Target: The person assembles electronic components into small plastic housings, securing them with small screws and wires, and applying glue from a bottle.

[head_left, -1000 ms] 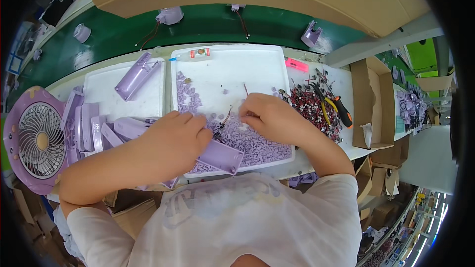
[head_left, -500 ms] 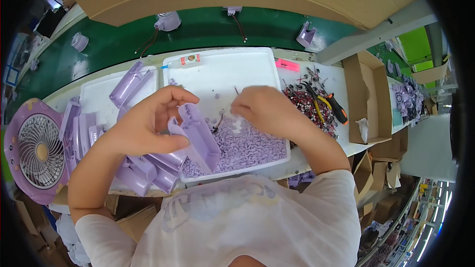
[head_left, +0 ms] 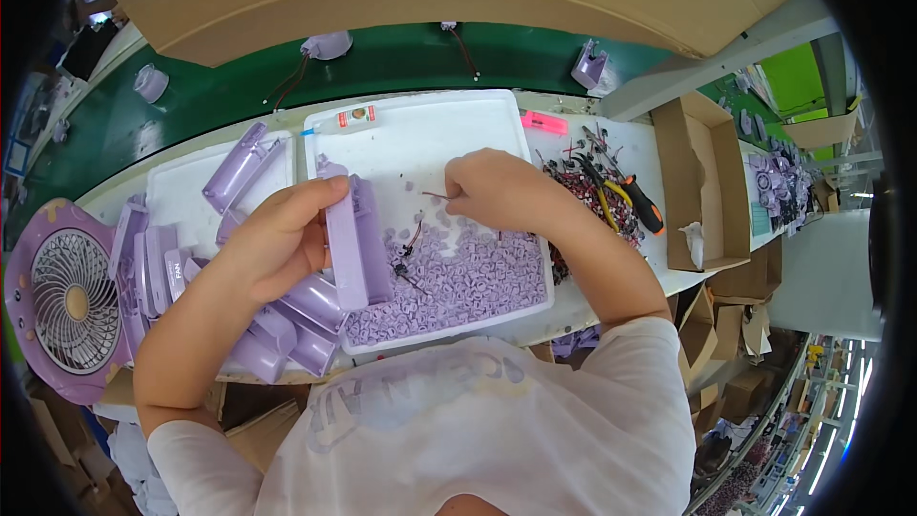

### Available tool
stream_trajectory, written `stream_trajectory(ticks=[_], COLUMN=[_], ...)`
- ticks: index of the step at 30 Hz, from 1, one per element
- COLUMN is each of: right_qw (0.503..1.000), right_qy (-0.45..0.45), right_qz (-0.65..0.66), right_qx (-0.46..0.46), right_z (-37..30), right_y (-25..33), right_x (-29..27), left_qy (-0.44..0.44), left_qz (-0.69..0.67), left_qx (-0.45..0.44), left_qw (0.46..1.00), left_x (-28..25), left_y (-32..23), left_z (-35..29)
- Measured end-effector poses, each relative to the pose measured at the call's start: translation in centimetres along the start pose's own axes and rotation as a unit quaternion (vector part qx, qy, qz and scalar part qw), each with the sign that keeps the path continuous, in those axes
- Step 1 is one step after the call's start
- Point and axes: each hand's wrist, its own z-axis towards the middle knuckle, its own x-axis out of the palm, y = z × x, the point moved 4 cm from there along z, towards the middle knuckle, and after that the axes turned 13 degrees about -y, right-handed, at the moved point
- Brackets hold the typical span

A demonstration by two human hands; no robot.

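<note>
My left hand (head_left: 279,241) is closed around a long lilac plastic housing (head_left: 351,253), tilted over the left side of a white tray (head_left: 415,129). My right hand (head_left: 495,189) hovers above the tray, thumb and fingertips pinched on a short thin wire (head_left: 435,195) that juts out to the left. Below both hands lies a thick layer of small lilac plastic pieces (head_left: 468,277). Little wired parts (head_left: 411,241) rest on top of these pieces. More lilac housings (head_left: 304,315) are heaped beneath my left forearm.
Right of the tray are a heap of wired parts (head_left: 573,182), yellow-handled pliers (head_left: 602,193), an orange-black screwdriver (head_left: 645,205) and an open carton (head_left: 702,186). A glue bottle (head_left: 349,119) and pink marker (head_left: 544,122) lie at the back. A lilac fan (head_left: 74,301) stands left; a green belt (head_left: 401,62) runs behind.
My left hand has turned the housing more upright and shifted it slightly left. My right hand has come a little lower, and the wire in its fingertips now shows clearly.
</note>
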Motion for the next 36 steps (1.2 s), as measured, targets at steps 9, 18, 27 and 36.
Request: stream_trajectory(ticks=[9, 18, 27, 36], right_qw=[0.917, 0.888, 0.920, 0.912], right_qy=[-0.075, -0.200, -0.234, -0.255], right_qz=[0.389, 0.410, 0.306, 0.312], right_qx=[0.046, -0.050, -0.070, -0.078], right_z=[-0.8, -0.4, -0.5, -0.8], right_y=[2.8, 6.2, 6.8, 6.5], right_x=[-1.6, -1.6, -1.4, -1.4], left_qy=[-0.050, -0.076, -0.081, -0.104], left_qz=[-0.037, -0.012, -0.006, -0.018], left_qx=[-0.054, -0.023, -0.013, 0.001], left_qw=[0.997, 0.997, 0.997, 0.994], left_x=[1.8, 3.1, 3.9, 4.4], left_y=[0.6, 0.0, 0.1, 0.4], left_z=[-0.7, -1.4, -1.8, -1.7])
